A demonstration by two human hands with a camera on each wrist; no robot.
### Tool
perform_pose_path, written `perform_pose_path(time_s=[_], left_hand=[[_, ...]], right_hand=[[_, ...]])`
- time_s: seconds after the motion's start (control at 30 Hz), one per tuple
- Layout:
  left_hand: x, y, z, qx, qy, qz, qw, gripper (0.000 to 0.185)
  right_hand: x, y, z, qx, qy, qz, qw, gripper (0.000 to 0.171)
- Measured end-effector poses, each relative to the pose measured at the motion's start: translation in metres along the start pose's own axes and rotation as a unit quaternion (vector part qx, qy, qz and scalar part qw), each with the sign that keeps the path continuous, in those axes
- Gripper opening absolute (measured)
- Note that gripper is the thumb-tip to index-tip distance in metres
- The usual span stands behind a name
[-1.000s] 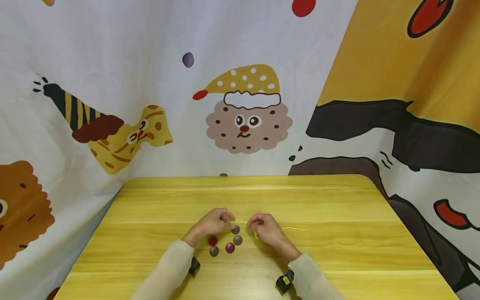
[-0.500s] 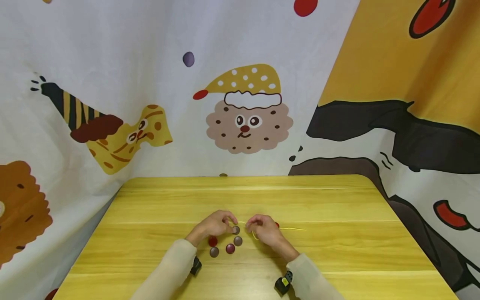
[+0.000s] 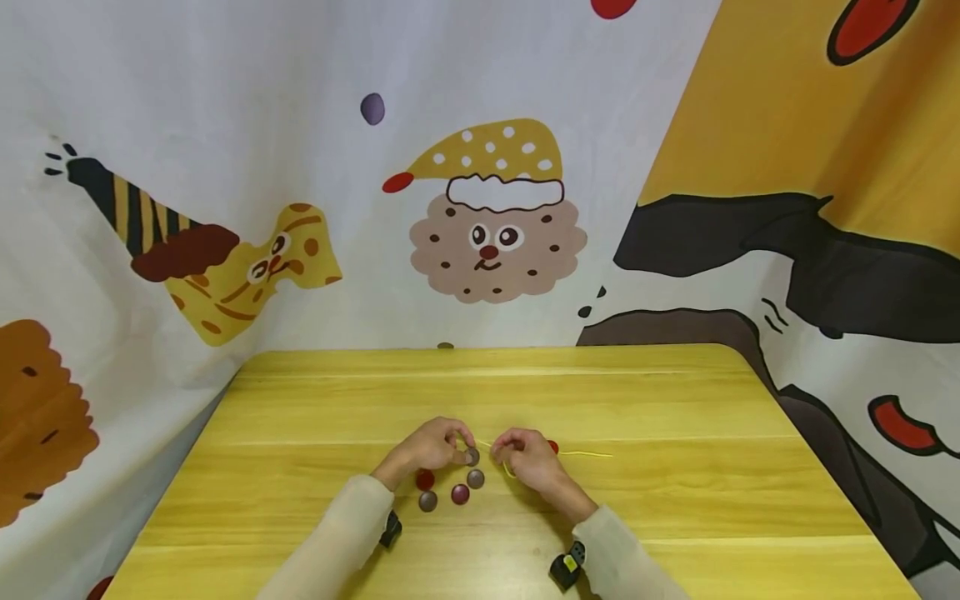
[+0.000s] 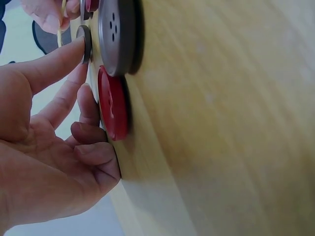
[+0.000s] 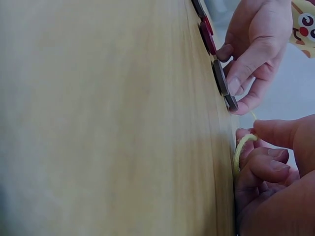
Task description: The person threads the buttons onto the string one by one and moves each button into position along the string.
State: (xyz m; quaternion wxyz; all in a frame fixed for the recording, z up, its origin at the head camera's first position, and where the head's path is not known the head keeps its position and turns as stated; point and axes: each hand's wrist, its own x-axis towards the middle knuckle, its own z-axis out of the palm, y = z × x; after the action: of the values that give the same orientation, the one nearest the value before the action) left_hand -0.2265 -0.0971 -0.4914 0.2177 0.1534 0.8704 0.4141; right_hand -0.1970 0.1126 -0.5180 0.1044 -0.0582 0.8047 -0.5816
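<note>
Four round red and grey buttons dot the yellow wood-grain tabletop; beside them, our left hand pinches a round grey button, our right hand a thin yellow cord.

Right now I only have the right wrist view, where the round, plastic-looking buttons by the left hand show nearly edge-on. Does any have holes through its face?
Observer: Yes. The left wrist view shows several small holes in one grey, round, plastic-looking button.
Operator: What sits on the outer side of the right hand, outside my picture?
Observer: In the head view, a red, round, plastic-looking button, partly hidden by that hand.
Operator: And does the thin yellow string carry on past there?
Observer: Yes, the head view shows a length of it running out to the right, over the yellow wood-grain table.
</note>
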Motion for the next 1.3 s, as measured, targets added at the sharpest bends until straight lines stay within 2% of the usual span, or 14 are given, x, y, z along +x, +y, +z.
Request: perform_pose_path(time_s=[0.43, 0.67, 0.97, 1.3], left_hand=[[0.0, 0.004, -0.001, 0.005, 0.003, 0.0, 1.0, 0.01], [0.001, 0.002, 0.001, 0.003, 0.0, -0.007, 1.0, 0.01], [0.0, 0.002, 0.001, 0.002, 0.006, -0.011, 0.9999, 0.011], [-0.003, 0.0, 0.0, -0.017, 0.02, -0.024, 0.9994, 0.011]], right_hand=[[0.002, -0.003, -0.001, -0.001, 0.004, 0.003, 1.0, 0.011], [-0.018, -0.04, -0.004, 0.01, -0.005, -0.001, 1.0, 0.014], [-0.002, -0.01, -0.002, 0.002, -0.005, 0.012, 1.0, 0.011], [-0.003, -0.009, -0.005, 0.013, -0.023, 0.01, 1.0, 0.011]])
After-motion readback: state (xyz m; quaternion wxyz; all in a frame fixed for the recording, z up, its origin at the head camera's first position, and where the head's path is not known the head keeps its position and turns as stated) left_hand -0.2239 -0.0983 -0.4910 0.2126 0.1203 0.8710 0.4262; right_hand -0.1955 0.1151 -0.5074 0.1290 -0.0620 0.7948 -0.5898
